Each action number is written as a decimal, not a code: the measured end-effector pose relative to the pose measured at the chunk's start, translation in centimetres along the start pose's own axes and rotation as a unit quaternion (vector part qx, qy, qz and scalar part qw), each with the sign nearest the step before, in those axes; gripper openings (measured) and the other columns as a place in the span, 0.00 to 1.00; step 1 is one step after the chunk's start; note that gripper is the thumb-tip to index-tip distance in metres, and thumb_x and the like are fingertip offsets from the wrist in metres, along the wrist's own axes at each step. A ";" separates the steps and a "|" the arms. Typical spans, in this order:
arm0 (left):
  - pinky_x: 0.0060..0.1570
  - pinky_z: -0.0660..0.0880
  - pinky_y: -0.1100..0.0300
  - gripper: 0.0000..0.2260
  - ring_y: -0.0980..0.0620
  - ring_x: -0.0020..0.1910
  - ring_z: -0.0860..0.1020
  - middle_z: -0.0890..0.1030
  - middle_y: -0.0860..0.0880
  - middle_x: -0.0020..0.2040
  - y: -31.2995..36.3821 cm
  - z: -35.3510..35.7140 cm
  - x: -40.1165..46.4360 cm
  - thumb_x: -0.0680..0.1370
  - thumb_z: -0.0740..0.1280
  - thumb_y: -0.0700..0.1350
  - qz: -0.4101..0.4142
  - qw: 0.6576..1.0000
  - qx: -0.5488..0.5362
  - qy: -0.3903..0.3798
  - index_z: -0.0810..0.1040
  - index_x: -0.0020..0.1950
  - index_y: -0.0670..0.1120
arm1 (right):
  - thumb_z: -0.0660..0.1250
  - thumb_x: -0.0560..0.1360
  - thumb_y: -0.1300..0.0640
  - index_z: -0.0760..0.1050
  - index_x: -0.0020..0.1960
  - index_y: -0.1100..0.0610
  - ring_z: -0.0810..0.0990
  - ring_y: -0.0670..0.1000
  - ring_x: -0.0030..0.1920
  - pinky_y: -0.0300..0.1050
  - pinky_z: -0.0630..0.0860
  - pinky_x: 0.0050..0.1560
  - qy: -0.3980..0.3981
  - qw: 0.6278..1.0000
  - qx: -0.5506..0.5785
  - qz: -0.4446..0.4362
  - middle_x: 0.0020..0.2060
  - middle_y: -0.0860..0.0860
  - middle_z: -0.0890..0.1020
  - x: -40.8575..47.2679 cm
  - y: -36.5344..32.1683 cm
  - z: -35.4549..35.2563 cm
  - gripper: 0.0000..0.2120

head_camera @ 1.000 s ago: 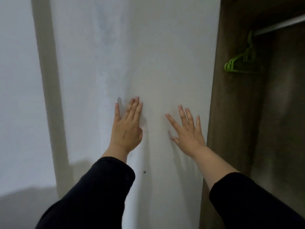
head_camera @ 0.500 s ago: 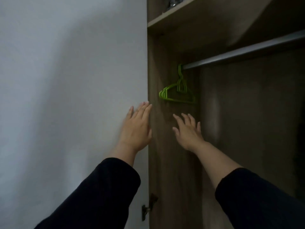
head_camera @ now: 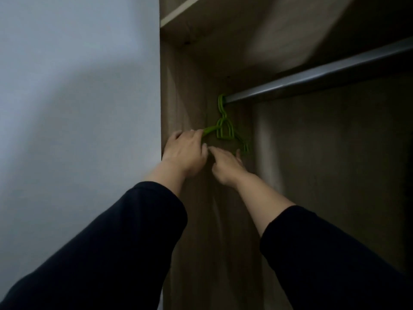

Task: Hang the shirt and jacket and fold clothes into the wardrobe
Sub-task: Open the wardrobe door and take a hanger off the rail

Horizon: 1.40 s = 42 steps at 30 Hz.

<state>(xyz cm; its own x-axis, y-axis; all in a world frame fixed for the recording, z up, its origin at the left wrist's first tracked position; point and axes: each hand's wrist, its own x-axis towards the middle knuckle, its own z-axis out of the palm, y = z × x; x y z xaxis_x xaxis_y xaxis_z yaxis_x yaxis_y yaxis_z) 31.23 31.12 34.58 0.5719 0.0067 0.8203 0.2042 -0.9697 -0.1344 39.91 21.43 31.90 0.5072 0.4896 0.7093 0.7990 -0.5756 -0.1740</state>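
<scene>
Both hands reached hangers (head_camera: 225, 130) | left hand (head_camera: 185, 154) grips them | right hand (head_camera: 225, 165) unclear | wardrobe (head_camera: 185, 90), rail (head_camera: 312, 78)

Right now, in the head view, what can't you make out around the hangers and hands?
- Green plastic hangers: the count is unclear; they overlap and are dim.
- Left hand: its fingers curl over a hanger arm, and the hand's back hides the grip.
- Right hand: contact with the hangers is unclear; its own fingers hide it.
- Grey metal rail: motion-blurred, cut off at the right edge.
- Shirt and jacket: not in frame.
</scene>
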 end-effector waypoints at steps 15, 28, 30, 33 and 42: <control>0.72 0.43 0.43 0.24 0.48 0.77 0.47 0.57 0.52 0.78 -0.4 2.2 -1.3 0.80 0.53 0.53 0.083 0.972 0.204 -0.076 0.61 0.76 0.51 | 0.53 0.82 0.50 0.72 0.66 0.65 0.73 0.61 0.64 0.45 0.70 0.55 0.085 0.968 0.110 0.210 0.65 0.63 0.74 1.6 0.8 -4.4 0.22; 0.72 0.38 0.42 0.29 0.45 0.77 0.43 0.53 0.50 0.79 -0.2 2.4 -1.7 0.79 0.53 0.57 0.076 0.964 0.235 -0.097 0.54 0.78 0.48 | 0.52 0.82 0.58 0.72 0.63 0.69 0.73 0.63 0.65 0.47 0.70 0.59 0.170 0.946 0.136 0.239 0.64 0.66 0.74 -1.2 -1.5 -5.8 0.19; 0.72 0.38 0.42 0.29 0.45 0.77 0.42 0.52 0.50 0.79 -0.2 2.5 -1.8 0.79 0.52 0.57 0.076 0.964 0.236 -0.095 0.54 0.78 0.48 | 0.53 0.82 0.57 0.72 0.63 0.67 0.74 0.63 0.63 0.48 0.71 0.57 0.171 0.944 0.144 0.243 0.62 0.66 0.75 -2.9 -0.2 -4.6 0.17; 0.71 0.36 0.40 0.30 0.45 0.77 0.41 0.51 0.49 0.79 0.1 3.2 -2.3 0.78 0.51 0.58 0.063 0.966 0.238 -0.079 0.53 0.78 0.46 | 0.54 0.81 0.55 0.74 0.58 0.66 0.77 0.59 0.52 0.48 0.71 0.51 0.161 0.935 0.165 0.270 0.50 0.63 0.78 -5.6 2.5 -1.9 0.17; 0.72 0.43 0.42 0.26 0.51 0.78 0.46 0.52 0.50 0.79 5.2 7.1 -9.4 0.80 0.52 0.50 0.019 0.993 -0.022 -0.110 0.53 0.78 0.47 | 0.57 0.80 0.59 0.70 0.34 0.54 0.64 0.46 0.24 0.40 0.59 0.27 0.090 0.885 0.304 0.341 0.24 0.49 0.68 -16.9 3.6 0.9 0.16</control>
<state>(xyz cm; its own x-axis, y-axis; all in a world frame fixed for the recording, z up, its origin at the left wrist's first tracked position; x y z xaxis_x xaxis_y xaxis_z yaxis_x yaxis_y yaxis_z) 32.61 27.75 22.23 0.7396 0.0187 0.6728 0.1467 -0.9801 -0.1339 34.51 11.63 18.70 0.9224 0.0198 0.3857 0.3809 -0.2112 -0.9002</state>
